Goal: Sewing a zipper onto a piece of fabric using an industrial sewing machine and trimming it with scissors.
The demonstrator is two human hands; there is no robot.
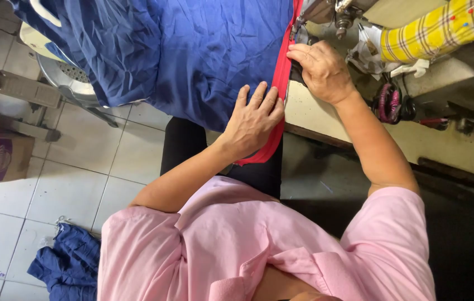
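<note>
Blue fabric [192,50] spreads left of red strip [279,89], draped off table edge. Left hand [253,120] flat, fingers spread, pressing fabric just beside strip, gripping nothing. Right hand [321,69] right of strip, fingers curled down onto its upper part near sewing machine [337,14]; pinch hidden, cannot tell.

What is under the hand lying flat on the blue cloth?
Under the left hand lie the blue cloth and the red strip along its edge, fingertips touching the strip. Whatever is beneath the cloth there is covered and cannot be seen.
</note>
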